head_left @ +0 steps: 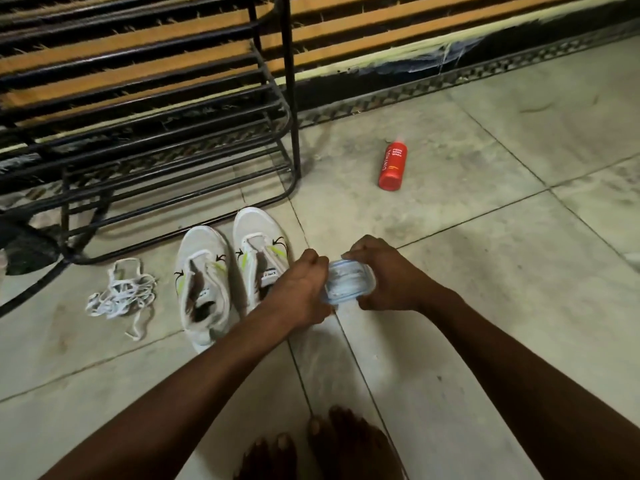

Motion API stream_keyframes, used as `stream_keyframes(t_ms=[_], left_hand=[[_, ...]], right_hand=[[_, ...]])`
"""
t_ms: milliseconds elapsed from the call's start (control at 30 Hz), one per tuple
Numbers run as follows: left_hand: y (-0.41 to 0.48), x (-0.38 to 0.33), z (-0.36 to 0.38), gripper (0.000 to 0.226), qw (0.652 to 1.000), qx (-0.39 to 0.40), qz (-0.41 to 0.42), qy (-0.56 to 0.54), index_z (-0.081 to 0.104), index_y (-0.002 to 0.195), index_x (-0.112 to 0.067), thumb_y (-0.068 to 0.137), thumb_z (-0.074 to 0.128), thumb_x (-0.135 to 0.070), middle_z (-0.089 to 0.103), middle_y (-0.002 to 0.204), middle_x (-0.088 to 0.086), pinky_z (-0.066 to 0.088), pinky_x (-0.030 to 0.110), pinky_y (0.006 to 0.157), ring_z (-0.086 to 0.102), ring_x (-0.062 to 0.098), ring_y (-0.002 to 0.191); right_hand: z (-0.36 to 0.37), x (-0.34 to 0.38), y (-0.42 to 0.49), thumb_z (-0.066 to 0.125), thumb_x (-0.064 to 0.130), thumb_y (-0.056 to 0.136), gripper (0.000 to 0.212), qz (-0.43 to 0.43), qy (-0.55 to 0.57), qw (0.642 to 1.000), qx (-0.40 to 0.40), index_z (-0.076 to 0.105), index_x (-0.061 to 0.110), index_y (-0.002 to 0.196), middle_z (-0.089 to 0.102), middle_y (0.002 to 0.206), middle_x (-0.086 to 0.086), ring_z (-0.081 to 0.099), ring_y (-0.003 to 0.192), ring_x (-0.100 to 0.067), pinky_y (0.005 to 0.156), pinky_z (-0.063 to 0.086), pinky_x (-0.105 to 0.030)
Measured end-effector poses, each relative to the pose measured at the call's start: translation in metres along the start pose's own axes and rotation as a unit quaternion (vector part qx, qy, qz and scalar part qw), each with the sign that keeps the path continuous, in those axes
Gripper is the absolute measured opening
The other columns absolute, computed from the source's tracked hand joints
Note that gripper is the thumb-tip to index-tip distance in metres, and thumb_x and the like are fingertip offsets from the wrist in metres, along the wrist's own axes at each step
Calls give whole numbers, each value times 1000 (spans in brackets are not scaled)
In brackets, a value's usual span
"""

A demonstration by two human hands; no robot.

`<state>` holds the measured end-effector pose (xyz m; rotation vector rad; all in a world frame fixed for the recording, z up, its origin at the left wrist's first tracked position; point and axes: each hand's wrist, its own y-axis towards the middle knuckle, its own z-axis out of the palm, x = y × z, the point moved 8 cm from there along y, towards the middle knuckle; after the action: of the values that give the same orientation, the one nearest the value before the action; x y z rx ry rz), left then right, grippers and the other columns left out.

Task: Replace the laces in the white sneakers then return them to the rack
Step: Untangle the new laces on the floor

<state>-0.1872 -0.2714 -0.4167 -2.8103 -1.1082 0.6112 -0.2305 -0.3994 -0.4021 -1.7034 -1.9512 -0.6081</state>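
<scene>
Both hands grip a small clear container (349, 284) with a blue rim, held just above the floor (450, 306): left hand (304, 289) curled round its near-left edge, right hand (384, 275) curled over its far-right edge, thumbs and fingers pinching at the lid line. Contents look whitish and bundled; too blurred to confirm as laces, but I judge these to be the replacement pair. Step in hand, as I read it: getting the lid off. To do it well, one hand should brace the base while the other peels up a single corner of the lid, not the whole rim at once, with the container kept level and low so that nothing spills. White sneakers (204, 271) stand side by side on the floor just left of the hands, toes toward the rack (156, 116), tongues open, eyelets apparently bare. Old laces (121, 292) lie in a loose tangle left of the sneakers, near the rack's foot. Rack shelves in view hold no shoes. Red bottle (393, 166) lies on its side well apart, beyond the hands. Bare feet (311, 445) show at the bottom edge. Progress: early; no new lace threaded yet.
</scene>
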Motion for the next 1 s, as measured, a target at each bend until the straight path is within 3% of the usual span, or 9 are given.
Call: stream_keyframes(t_ms=[167,333,433,533,700,800,867,1000], left_hand=[[14,6,17,59,999,18,-38,1,51,127,-8,78,79,-25,47,126,9,50,43,97,55,29,115],[21,8,34,46,999,24,-43,0,53,123,-11,83,71,-27,52,123,9,49,39,95,52,27,114],[20,13,35,46,996,-1,-66,-66,53,116,-16,77,76,-22,56,113,7,53,39,87,57,27,107],[22,14,36,50,994,-18,-65,-83,56,116,-18,73,80,-24,59,113,5,52,35,87,57,24,107],[30,15,38,54,995,-3,-79,-65,62,118,-20,73,85,-40,62,115,2,41,22,86,60,20,109],[36,15,37,58,994,9,-82,-76,66,117,-21,68,91,-39,62,113,6,46,24,85,62,23,105],[39,15,37,59,994,23,-84,-69,69,117,-22,66,93,-40,65,112,5,47,24,85,64,23,104],[43,17,37,60,991,46,-93,-81,73,115,-21,62,96,-35,70,111,6,54,28,91,65,23,105]], right_hand=[[15,-12,7,78,26,56,67,49,-75,995,45,62,25,121,47,118,7,53,106,-19,87,51,-42],[25,-19,6,76,18,61,58,54,-78,993,74,60,18,117,43,117,5,58,94,-18,79,53,-39],[28,-22,5,76,9,61,48,41,-50,995,74,62,11,107,45,113,-2,55,93,-15,78,48,-21],[27,-29,5,76,6,59,45,47,-39,996,66,63,12,101,48,109,-2,46,91,-5,74,37,-6],[26,-40,4,75,4,62,44,73,-32,995,61,61,11,103,48,110,-3,53,99,-16,85,50,-28],[28,-42,3,72,5,64,36,73,-44,994,71,63,11,99,56,103,-2,50,109,-15,86,48,-26],[27,-47,1,74,7,65,38,87,-32,994,64,65,10,101,55,105,-3,52,103,-14,82,47,-23],[22,-52,0,86,10,61,48,104,-16,993,49,68,9,106,57,106,-5,57,95,-18,80,51,-33]])
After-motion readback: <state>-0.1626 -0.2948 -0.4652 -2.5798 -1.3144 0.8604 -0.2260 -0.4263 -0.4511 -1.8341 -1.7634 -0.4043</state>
